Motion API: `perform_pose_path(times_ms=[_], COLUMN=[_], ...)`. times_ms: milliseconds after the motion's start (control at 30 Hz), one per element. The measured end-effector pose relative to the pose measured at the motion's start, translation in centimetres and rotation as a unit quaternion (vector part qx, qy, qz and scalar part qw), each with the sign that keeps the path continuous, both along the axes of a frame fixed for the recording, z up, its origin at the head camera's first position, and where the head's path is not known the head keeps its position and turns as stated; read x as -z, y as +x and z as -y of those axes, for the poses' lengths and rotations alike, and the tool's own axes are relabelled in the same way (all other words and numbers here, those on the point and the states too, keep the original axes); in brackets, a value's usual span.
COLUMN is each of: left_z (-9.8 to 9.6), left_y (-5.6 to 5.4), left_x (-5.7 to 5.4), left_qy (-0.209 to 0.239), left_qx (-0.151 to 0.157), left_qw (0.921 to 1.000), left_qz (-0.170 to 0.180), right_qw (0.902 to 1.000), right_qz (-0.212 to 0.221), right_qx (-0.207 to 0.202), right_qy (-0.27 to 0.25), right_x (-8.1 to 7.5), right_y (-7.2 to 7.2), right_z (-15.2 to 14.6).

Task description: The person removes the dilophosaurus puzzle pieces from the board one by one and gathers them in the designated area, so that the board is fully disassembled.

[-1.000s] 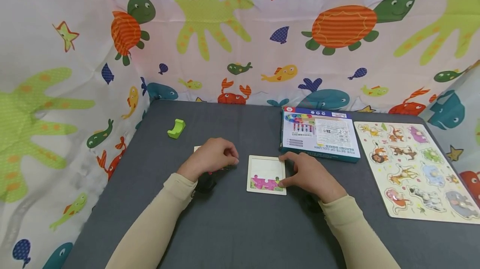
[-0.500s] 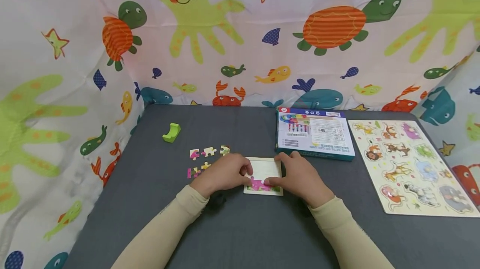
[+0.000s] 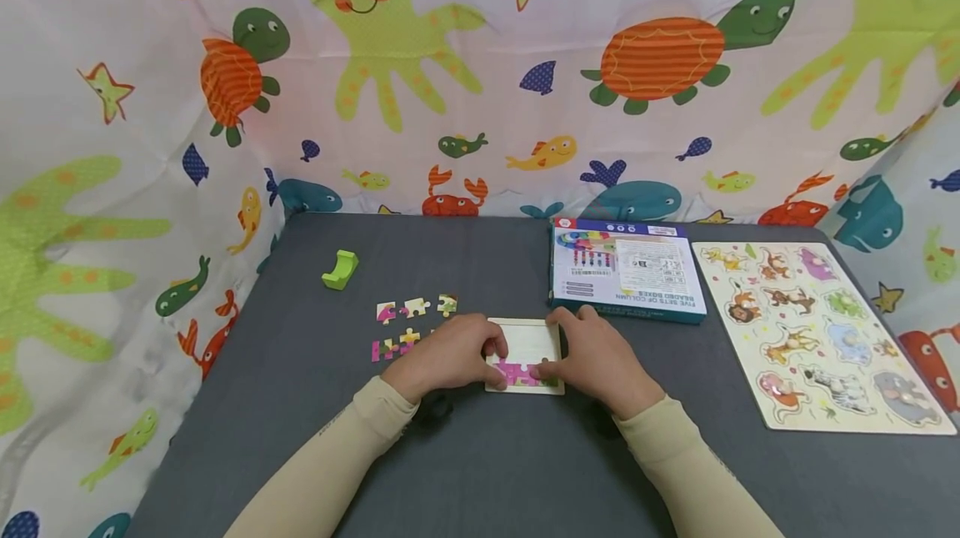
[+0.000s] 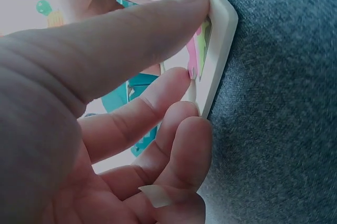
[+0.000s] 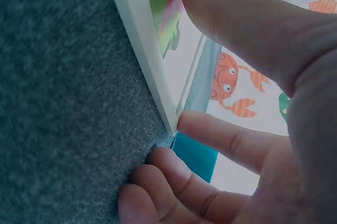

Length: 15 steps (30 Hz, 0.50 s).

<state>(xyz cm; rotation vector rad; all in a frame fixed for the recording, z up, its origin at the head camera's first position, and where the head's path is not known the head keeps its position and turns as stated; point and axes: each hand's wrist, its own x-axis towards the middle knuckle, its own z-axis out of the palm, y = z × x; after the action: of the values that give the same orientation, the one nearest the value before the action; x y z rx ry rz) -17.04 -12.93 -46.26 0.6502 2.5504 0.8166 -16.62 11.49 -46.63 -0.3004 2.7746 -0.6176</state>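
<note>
A small pale wooden puzzle tray [image 3: 531, 339] lies on the grey table, with pink and green jigsaw pieces [image 3: 517, 373] along its near side. My left hand [image 3: 453, 354] is at the tray's left side; thumb and index finger pinch a pink jigsaw piece [image 4: 192, 58] by the near corner, mostly covered by the thumb. Across from it, my right hand [image 3: 600, 359] grips the tray, its thumb on the pieces and its index fingertip at the far right corner [image 5: 175, 121]. The other right fingers curl close over the cloth.
Several loose jigsaw pieces [image 3: 415, 307] lie left of the tray, partly behind the left hand. A green curved block [image 3: 341, 269] is farther back. A boxed set [image 3: 626, 271] and an animal peg board [image 3: 821, 338] stand right. A printed curtain [image 3: 450, 62] hangs behind.
My left hand has moved right, from over the loose pieces to the tray's left side, uncovering several of them. The right hand keeps its place at the tray, its thumb farther in over the pieces.
</note>
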Motion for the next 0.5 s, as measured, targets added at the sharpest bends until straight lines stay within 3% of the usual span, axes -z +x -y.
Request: perform_pose_path(times_ms=[500], left_z=[0.05], left_y=[-0.18], left_x=[0.13], left_qy=[0.044], left_qx=[-0.012], left_qw=[0.9989], left_qz=[0.01], right_qw=[1.0], right_qz=[0.004], right_qx=[0.001], right_qy=[-0.002], right_x=[0.04], right_y=[0.0], right_z=[0.02])
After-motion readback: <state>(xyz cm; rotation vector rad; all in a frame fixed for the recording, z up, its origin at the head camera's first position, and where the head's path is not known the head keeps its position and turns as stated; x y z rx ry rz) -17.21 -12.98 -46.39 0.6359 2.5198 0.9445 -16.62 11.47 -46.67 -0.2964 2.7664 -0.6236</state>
